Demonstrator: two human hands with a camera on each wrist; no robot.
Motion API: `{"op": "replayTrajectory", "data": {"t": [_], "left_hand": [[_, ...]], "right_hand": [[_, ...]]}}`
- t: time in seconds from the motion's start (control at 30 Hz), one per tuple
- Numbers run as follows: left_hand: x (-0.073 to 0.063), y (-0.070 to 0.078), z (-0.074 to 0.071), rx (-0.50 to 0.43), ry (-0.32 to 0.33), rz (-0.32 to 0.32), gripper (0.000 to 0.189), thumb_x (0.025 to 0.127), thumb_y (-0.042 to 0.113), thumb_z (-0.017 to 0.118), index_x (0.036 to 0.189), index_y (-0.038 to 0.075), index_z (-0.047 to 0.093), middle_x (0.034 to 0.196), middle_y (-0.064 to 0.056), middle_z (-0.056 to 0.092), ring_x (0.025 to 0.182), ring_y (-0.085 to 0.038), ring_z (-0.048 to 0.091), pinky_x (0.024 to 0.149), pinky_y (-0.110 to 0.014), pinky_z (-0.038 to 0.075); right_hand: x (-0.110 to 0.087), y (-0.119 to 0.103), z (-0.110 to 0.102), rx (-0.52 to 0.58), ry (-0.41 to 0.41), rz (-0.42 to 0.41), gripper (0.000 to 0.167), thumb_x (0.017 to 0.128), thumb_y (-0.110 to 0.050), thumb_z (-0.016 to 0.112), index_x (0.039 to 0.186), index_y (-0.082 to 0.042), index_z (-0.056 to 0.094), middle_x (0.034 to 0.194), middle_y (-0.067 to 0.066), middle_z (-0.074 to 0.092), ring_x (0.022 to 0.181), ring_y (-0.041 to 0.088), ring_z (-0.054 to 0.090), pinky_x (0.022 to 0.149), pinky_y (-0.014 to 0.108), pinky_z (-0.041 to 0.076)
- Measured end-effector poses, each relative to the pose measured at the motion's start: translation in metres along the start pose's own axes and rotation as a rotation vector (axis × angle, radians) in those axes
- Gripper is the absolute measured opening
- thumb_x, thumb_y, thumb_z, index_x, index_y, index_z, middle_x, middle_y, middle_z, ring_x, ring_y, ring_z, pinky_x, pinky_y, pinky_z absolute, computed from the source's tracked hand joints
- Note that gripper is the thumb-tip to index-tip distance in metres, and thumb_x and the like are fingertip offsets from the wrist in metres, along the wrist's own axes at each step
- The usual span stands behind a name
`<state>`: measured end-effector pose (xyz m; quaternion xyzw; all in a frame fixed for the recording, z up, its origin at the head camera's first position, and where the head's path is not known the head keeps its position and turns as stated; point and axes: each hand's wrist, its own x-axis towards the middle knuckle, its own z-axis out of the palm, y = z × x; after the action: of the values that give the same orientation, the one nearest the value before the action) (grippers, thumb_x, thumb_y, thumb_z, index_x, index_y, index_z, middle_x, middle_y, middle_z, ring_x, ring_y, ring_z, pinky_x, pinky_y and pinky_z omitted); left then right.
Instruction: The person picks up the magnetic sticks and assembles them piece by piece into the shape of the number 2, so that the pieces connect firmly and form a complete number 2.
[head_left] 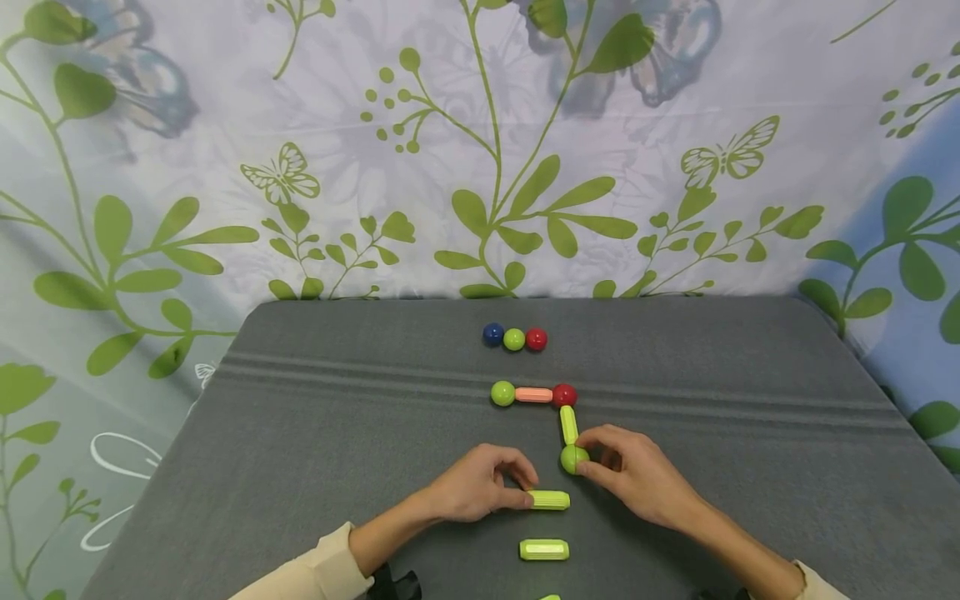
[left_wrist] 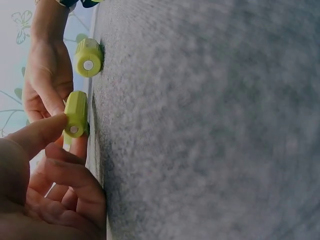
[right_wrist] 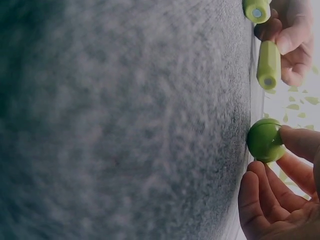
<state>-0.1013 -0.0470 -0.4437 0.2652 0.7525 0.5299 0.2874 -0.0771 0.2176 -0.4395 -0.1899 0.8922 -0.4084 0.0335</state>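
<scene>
My left hand point(head_left: 480, 483) pinches a yellow-green ribbed rod point(head_left: 551, 500) near its left end, the thumb on the near side. A round pale magnet shows in the rod's end face in the left wrist view. Between right-hand thumb and fingers is a green ball point(right_wrist: 264, 141); the right hand point(head_left: 645, 475) grips it from the right. This ball meets the lower end of another yellow-green rod point(head_left: 569, 425), whose top touches a red ball point(head_left: 565, 395). From there an orange rod point(head_left: 534, 395) runs left to a second green ball point(head_left: 502, 393).
Farther back, a blue ball point(head_left: 492, 334), a green ball point(head_left: 513, 339) and a red ball point(head_left: 536, 339) sit in a row. Nearer me lies a loose yellow-green rod point(head_left: 544, 550), with another partly cut off below. A leaf-patterned curtain point(head_left: 420, 192) hangs behind the grey table point(head_left: 315, 417).
</scene>
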Motion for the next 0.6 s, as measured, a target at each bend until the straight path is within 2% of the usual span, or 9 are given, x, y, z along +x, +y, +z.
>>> {"op": "replayTrajectory", "data": {"t": [0.27, 0.43, 0.6], "left_hand": [[0.003, 0.004, -0.008, 0.023, 0.067, 0.024, 0.017, 0.087, 0.007, 0.076, 0.102, 0.002, 0.070, 0.093, -0.002, 0.069, 0.052, -0.005, 0.043, 0.051, -0.020, 0.038], [0.006, 0.004, -0.012, 0.036, 0.074, 0.012, 0.017, 0.087, 0.008, 0.076, 0.101, 0.002, 0.070, 0.094, -0.002, 0.068, 0.052, -0.006, 0.043, 0.051, -0.021, 0.039], [0.011, 0.002, -0.017, 0.090, 0.089, 0.007, 0.015, 0.088, 0.009, 0.076, 0.101, 0.004, 0.071, 0.093, 0.002, 0.067, 0.053, -0.007, 0.043, 0.052, -0.021, 0.038]], "right_hand": [[0.000, 0.000, 0.000, -0.005, -0.006, 0.017, 0.021, 0.090, -0.022, 0.075, 0.109, -0.016, 0.069, 0.086, -0.011, 0.060, 0.064, 0.004, 0.053, 0.054, 0.026, 0.046], [-0.001, 0.000, -0.001, 0.004, -0.014, 0.026, 0.021, 0.090, -0.023, 0.075, 0.109, -0.016, 0.068, 0.087, -0.011, 0.060, 0.064, 0.004, 0.054, 0.054, 0.026, 0.046], [-0.001, 0.000, 0.000, 0.011, -0.015, 0.017, 0.021, 0.091, -0.023, 0.074, 0.109, -0.015, 0.068, 0.088, -0.010, 0.061, 0.064, 0.004, 0.054, 0.055, 0.026, 0.046]]}}
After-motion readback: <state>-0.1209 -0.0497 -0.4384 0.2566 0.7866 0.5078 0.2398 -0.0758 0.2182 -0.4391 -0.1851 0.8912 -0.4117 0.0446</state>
